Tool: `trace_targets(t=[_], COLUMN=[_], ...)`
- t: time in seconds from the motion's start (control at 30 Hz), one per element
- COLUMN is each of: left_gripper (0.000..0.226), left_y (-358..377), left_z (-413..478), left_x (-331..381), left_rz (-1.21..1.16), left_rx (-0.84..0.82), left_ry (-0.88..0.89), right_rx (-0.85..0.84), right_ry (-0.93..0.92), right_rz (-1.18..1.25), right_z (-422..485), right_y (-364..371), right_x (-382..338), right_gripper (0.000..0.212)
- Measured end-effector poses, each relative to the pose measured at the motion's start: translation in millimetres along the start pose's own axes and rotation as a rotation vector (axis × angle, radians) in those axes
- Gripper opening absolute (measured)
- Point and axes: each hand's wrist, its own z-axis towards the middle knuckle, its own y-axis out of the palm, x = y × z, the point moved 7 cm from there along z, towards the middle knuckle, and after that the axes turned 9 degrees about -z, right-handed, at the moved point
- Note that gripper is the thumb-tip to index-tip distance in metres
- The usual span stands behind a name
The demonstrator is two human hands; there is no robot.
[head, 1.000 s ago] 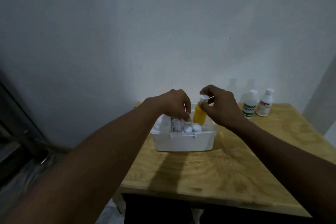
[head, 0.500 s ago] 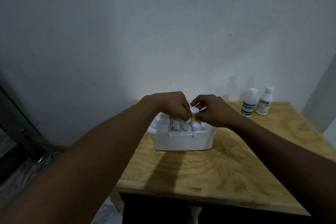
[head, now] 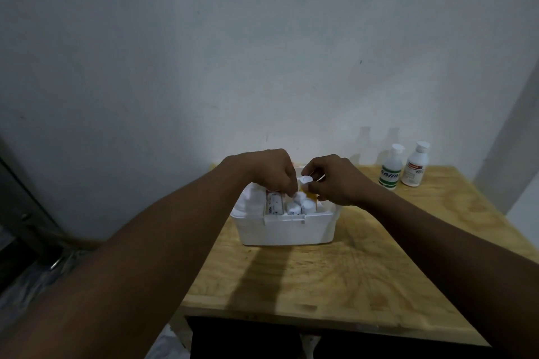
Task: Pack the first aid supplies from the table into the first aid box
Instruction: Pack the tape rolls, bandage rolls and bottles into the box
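A white first aid box (head: 285,230) stands open near the back of the wooden table (head: 364,277). Inside lie a white tube (head: 275,202), white rolls (head: 294,207) and white padding at the left. My right hand (head: 335,181) grips a yellow bottle with a white cap (head: 305,181), sunk deep into the box so little yellow shows. My left hand (head: 271,172) reaches into the box with fingers curled down on the white rolls beside the bottle. Two white bottles stand on the table at the back right: one with a green label (head: 390,167), one with a red label (head: 414,165).
The table stands against a pale wall (head: 262,52). Its front edge is close to me, with a dark gap beneath. A dark frame and floor clutter lie at the left (head: 26,230). A wall corner rises at the right.
My right hand has lowered the yellow bottle into the box; a second ago it stood well above the rim. My left hand has stayed among the items inside.
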Motion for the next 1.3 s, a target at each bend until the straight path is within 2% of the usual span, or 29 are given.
trace_targets(t=[0.27,0.57,0.67,0.8,0.97,1.07,1.13,1.2,1.3], left_gripper=[0.021,0.039,0.038,0.024,0.033,0.031,0.046,0.061,0.067], left_y=[0,-3,-16,-40,-39,-22,-2,20,44], left_z=[-2,-1,9,31,74,98,118,138,163], left_x=[-3,-1,8,35,81,113,132,143,151], left_rz=[0.003,0.013,0.023,0.072,0.186,0.270,0.298,0.286,0.279], left_rx=[-0.030,-0.039,0.021,0.156,0.220,0.250,0.236,0.193,0.147], left_ry=[-0.036,-0.081,-0.070,-0.029,0.030,0.100,0.180,0.242,0.304], right_rx=[-0.028,-0.034,0.056,0.313,0.482,0.450,0.370,0.306,0.262], right_ry=[0.000,0.077,0.076,0.122,0.275,0.383,0.423,0.410,0.358], right_rz=[0.065,0.186,0.173,0.086,-0.050,-0.160,-0.239,-0.279,-0.269], right_z=[-3,-7,-5,-5,-14,-15,-16,-15,-13], right_y=[4,-6,-30,-85,-134,-139,-134,-126,-113], right_x=[-5,-1,5,35,108,155,177,191,204], right_gripper=[0.023,0.030,0.026,0.018,0.019,0.030,0.040,0.045,0.039])
